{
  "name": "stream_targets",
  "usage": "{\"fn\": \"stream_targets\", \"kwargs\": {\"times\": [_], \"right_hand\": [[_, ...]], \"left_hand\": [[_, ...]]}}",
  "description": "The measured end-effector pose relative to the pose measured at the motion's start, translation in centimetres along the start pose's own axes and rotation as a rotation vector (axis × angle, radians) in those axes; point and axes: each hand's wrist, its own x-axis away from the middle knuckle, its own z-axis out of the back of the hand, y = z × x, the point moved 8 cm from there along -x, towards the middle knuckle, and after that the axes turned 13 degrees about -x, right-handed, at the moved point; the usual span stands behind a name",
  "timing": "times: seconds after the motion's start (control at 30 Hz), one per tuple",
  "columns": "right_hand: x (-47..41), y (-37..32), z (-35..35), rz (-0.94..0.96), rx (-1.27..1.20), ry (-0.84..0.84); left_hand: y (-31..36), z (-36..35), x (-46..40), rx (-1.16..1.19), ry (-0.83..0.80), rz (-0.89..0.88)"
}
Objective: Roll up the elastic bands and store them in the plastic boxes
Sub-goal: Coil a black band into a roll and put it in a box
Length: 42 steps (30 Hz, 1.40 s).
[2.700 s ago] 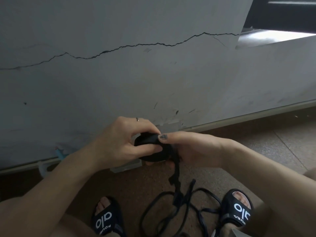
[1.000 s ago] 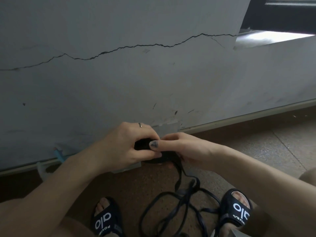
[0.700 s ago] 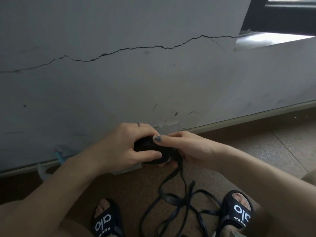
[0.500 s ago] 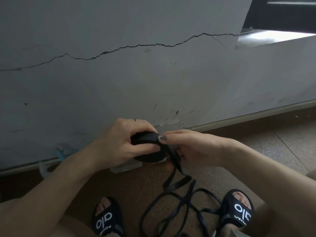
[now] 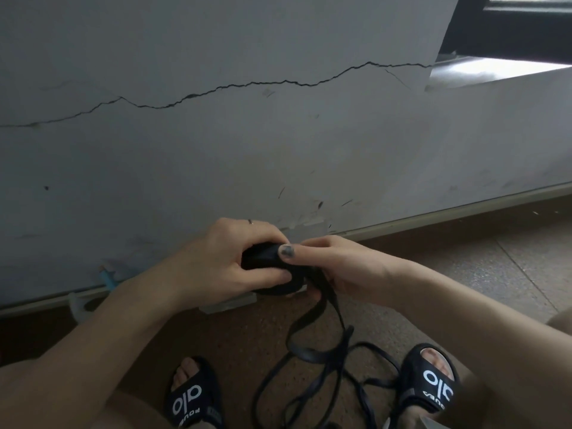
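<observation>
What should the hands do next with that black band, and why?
Probably wind one more turn. The left hand grips the black roll, the right hand pinches the band at it, and a long loose tail lies tangled on the floor.

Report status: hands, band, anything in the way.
Left hand grips the roll; right hand pinches it. Loose band tangled on floor. Nothing blocking.
</observation>
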Motion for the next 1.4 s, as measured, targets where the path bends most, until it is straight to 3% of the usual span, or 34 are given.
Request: {"fn": "stream_targets", "kwargs": {"times": [0.1,0.2,0.4,0.57,0.73,0.9,1.07,1.23,1.4], "right_hand": [[0.0,0.7,-0.1,-0.048,0.086,-0.021],[0.6,0.3,-0.7,-0.086,-0.114,-0.18],[-0.3,0.3,0.2,-0.022,0.07,0.045],[0.5,-0.4,-0.3,-0.006,-0.111,-0.157],[-0.5,0.5,0.5,-0.006,0.119,0.069],[0.4,0.1,-0.2,-0.056,-0.083,-0.183],[-0.3,0.8,0.4,-0.046,0.143,0.011],[0.6,-0.2,0.1,-0.033,-0.032,-0.155],[0.0,0.1,0.2,-0.001,0.122,0.014]], "left_hand": [[0.5,-0.4,-0.1,-0.038,0.003,-0.04],[0.0,0.5,0.2,0.065,0.056,-0.011],[0.9,-0.5,-0.4,-0.075,0.014,-0.082],[-0.1,1.5,0.0,0.032,0.135,-0.032],[0.6,-0.4,-0.4,-0.102,0.015,-0.075],[0.1,0.8,0.0,0.034,0.108,-0.034],[0.3,-0.2,-0.4,-0.032,-0.002,-0.037],[-0.6,1.1,0.2,0.08,0.103,0.029],[0.0,-0.9,-0.3,-0.059,-0.04,-0.024]]}}
